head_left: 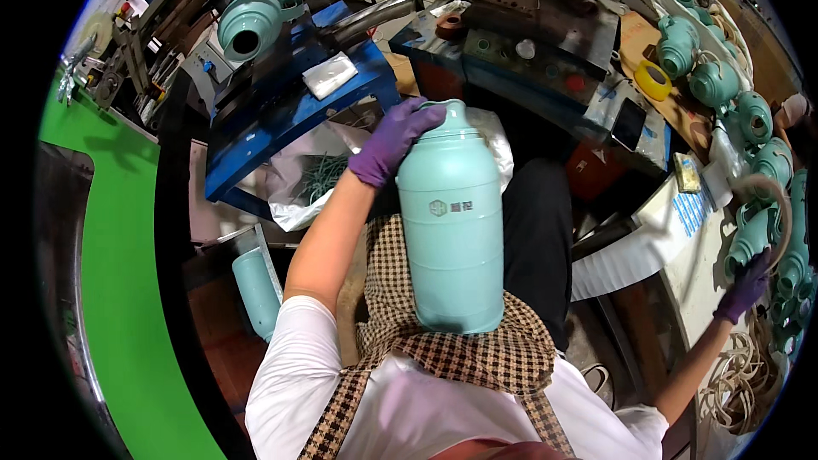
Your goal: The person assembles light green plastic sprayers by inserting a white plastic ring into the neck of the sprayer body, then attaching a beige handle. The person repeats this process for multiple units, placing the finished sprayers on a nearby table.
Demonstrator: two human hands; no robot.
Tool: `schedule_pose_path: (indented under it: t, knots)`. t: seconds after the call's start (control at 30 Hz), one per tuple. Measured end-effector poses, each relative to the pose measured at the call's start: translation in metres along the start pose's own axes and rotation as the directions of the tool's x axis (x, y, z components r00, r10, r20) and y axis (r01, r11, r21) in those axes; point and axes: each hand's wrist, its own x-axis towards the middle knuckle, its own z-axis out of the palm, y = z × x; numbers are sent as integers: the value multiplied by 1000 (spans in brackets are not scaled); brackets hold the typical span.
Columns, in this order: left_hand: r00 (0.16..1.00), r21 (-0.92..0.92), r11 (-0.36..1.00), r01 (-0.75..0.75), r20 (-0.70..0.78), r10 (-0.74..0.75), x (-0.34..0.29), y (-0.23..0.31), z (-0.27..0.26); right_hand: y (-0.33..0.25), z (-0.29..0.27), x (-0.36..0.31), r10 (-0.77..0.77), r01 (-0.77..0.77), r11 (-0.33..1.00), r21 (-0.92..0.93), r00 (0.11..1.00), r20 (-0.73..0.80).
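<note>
Centrally: one mint-green flask casing [452, 247], against checked apron [388, 273], long axis fore-and-aft, neck foremost; lying below and right of purple-gloved left hand [396, 143], the nearer, gripping its neck end. Far right: gloved right hand [743, 290] beside similar casings [750, 236]; grip impossible to tell.

Pale turquoise is shown by the tall cylindrical flask body [452, 260], purple by the 2 fitted gloves [388, 145]; the cloth apron [477, 361] is patterned in tan-and-black checks.
</note>
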Motion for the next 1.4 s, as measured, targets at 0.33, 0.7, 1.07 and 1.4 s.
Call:
schedule_pose_path:
  t: [0.33,0.7,1.07,1.4]
  knots:
    - [940,-561,818,-125,197,279,-10,36,23,-187,285,-282,176,-787,512,346,490,854]
    - [952,-718,689,-93,139,274,-35,39,15,-196,308,-316,-657,-170,644,746,377,653]
    - [953,-812,539,-224,-66,297,-24,36,38,-133,346,-304,-204,-701,567,433,390,898]
    - [941,-582,789,-195,114,317,-34,48,32,-75,353,-312,-415,-973,118,197,132,900]
